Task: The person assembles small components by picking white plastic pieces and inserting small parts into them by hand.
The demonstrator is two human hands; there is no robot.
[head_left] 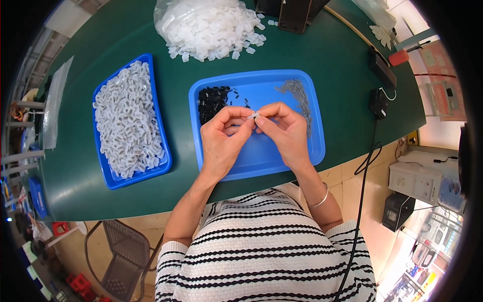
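Observation:
My left hand (224,141) and my right hand (285,133) meet above a shallow blue tray (251,168). Between their fingertips they pinch a small whitish plastic piece (253,116), mostly covered by the fingers. In the tray's left part lies a heap of small black pieces (213,100), with a few strays to its right. Thin grey pieces (300,95) are spread along the tray's right side. A second blue tray (164,136) at the left is heaped with pale, translucent plastic pieces (126,118).
At the back, many clear-white plastic pieces (211,27) spill from a plastic bag (165,17). A dark boxy object (293,15) stands beside them. Black adapters (378,103) and a cable (363,201) hang at the table's right edge. A chair (123,251) stands at the lower left.

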